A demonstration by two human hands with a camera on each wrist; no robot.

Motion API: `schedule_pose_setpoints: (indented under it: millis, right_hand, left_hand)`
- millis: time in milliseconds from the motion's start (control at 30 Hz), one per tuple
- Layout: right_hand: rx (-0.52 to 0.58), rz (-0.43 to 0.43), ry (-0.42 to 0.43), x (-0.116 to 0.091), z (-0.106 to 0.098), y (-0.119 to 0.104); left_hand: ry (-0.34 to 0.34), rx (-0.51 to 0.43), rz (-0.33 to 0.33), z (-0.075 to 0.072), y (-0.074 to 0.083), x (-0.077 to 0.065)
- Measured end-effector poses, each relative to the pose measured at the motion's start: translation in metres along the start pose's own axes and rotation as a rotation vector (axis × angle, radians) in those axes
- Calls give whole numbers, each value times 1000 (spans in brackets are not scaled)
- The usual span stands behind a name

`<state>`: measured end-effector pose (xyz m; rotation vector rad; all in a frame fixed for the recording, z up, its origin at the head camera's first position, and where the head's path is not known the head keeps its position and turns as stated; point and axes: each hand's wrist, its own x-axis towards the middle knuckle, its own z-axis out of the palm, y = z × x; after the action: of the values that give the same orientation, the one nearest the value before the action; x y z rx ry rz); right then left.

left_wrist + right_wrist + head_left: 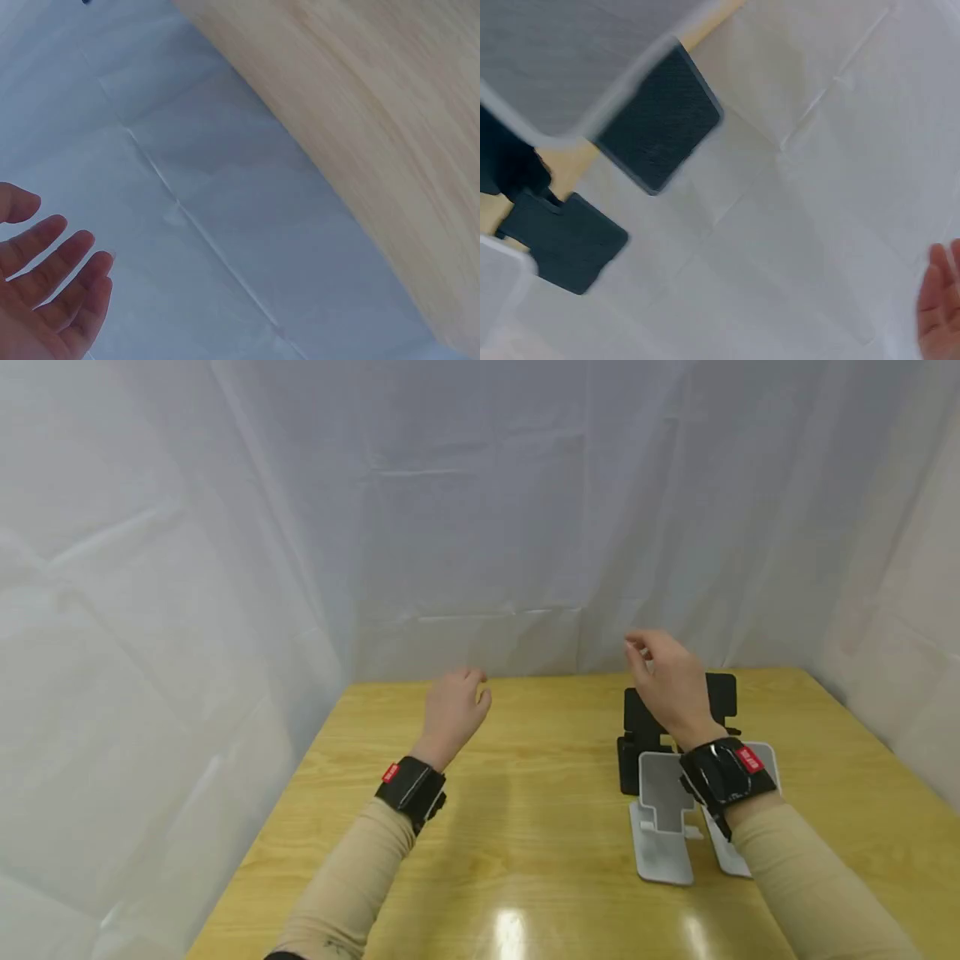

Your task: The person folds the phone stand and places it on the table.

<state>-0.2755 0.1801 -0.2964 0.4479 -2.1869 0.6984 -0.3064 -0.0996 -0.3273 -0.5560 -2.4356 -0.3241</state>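
My left hand (454, 712) hovers over the left half of the table with nothing in it, its fingers loosely bent. In the left wrist view the same hand (56, 292) shows an empty palm and slightly spread fingers. My right hand (672, 687), also empty and loosely bent, is raised over a group of folding phone stands. Two white stands with grey pads are in front, one white stand (663, 853) partly beside my wrist. Behind them are black stands, one black stand (640, 714) left of my hand. My right hand and wrist hide parts of the group.
The stands are on the right side of a wooden table (540, 810). White sheeting (480, 543) hangs behind the table and along both sides. Each wrist wears a black strap, such as the left strap (412, 791).
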Motion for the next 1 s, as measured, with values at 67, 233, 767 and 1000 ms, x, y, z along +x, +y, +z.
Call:
schedule_pose_setpoints:
  millis: [67,233,767,1000]
  right_hand:
    - [10,-47,67,-11,-2,2]
    - [19,-39,78,-45,-7,16]
    - [-28,421,-506,-102,-20,41]
    - [132,568,-606,-106,-19,53]
  left_hand:
    - [33,-46,1,0,2,-14]
    - [5,-163,-102,0,6,-53]
    - [-312,-273,-303,18,18,-125]
    - [-339,-321,-332,21,24,-132]
